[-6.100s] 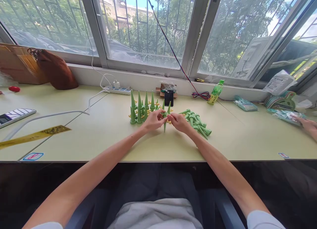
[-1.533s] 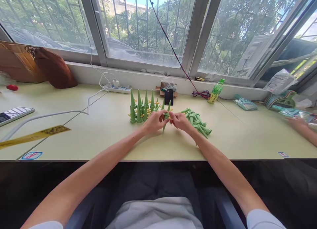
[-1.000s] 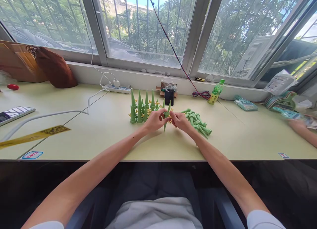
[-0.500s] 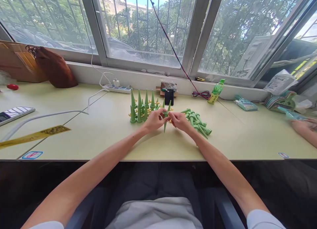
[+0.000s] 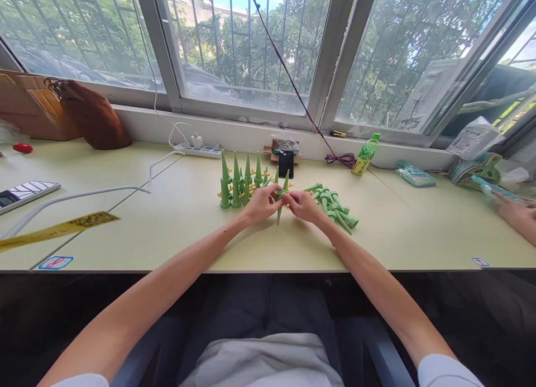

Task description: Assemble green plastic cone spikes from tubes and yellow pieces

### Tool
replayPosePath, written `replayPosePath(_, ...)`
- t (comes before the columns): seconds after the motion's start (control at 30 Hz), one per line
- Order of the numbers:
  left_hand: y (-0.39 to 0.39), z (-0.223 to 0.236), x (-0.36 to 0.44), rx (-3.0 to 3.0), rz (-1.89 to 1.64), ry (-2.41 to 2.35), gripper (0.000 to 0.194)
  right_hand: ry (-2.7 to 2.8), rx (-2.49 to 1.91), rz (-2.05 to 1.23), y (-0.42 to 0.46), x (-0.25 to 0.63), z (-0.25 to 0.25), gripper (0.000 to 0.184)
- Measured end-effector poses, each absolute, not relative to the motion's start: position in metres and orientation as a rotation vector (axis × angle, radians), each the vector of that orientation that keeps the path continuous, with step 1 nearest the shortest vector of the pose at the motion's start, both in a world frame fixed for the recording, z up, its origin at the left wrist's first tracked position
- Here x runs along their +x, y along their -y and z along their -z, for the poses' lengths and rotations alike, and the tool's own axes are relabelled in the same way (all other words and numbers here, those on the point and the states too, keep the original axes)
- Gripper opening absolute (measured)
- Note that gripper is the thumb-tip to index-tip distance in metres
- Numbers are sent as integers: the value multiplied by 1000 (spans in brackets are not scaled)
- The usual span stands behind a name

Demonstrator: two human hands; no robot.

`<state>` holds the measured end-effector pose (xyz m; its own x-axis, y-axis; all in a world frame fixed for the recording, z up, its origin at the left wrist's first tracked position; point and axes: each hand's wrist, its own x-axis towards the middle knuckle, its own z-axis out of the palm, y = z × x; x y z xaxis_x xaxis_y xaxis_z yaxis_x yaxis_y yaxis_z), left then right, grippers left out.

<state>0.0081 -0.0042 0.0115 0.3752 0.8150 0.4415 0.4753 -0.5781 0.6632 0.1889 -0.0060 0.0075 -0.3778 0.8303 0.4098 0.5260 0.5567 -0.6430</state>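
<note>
My left hand (image 5: 263, 204) is closed around a green plastic watering spike (image 5: 279, 215), its pointed end down over the table. At the spike's collar, the fingertips of my right hand (image 5: 305, 205) are pinched together against its side. Whether a small yellow valve sits between those fingertips is hidden. Left of my hands, several green spikes with yellow valves stand point up in rows (image 5: 235, 192). More green spikes lie in a loose pile (image 5: 333, 204) beside my right wrist. Behind my fingers, two upright green tips (image 5: 286, 179) show, with bits of yellow around them.
A black phone (image 5: 286, 163) leans on a small box at the back. A green drink bottle (image 5: 365, 155), bundled wires (image 5: 341, 160) and a power strip (image 5: 199, 150) line the sill. A white cable (image 5: 96, 192) crosses the left side. Another person's hand (image 5: 517, 213) handles packets at far right.
My left hand keeps the spike nearly in place throughout. My right fingers shift slightly at its collar. At far right the other person's hand moves with a packet.
</note>
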Motion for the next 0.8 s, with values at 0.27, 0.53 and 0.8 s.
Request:
replayPosePath(0.27,5,-12,8,2239,-1056,-1099,33,2034,-1091,-603,5,189,-6,63)
replayPosePath(0.53,7,-13,9,2258,-1063,-1086,31,2016,-1070,-644,5,189,-6,61)
replayPosePath(0.8,7,-13,9,2279,-1048,-1102,31,2020,-1076,-630,6,189,-6,59)
